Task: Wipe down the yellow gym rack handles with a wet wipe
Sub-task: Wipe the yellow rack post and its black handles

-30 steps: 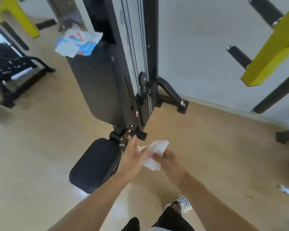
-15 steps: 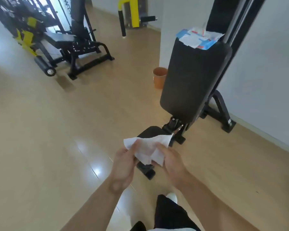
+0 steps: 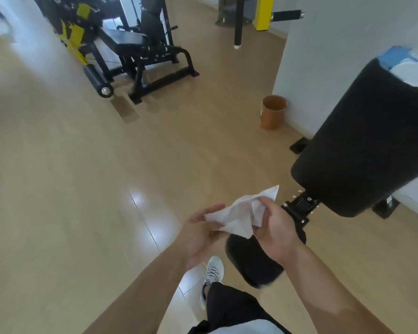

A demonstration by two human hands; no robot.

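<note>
A white wet wipe [image 3: 239, 214] is spread between both hands at waist height. My left hand [image 3: 199, 233] holds its left edge, thumb on top. My right hand [image 3: 274, 231] grips its right side with curled fingers. A yellow rack post [image 3: 264, 12] with black handles [image 3: 286, 14] stands far off at the top, beyond the white wall. The wipe pack [image 3: 405, 59] lies on top of the black backrest pad [image 3: 369, 143] at the right.
A black seat pad [image 3: 251, 259] sits just below my hands, by my white shoe [image 3: 212, 268]. An orange bin [image 3: 273, 112] stands against the wall. A black and yellow gym machine [image 3: 121, 47] fills the far left. Wooden floor lies open to the left.
My view has swung left, away from the cable tower and the nearby yellow rack. The wipe has been unfolded wider between my hands.
</note>
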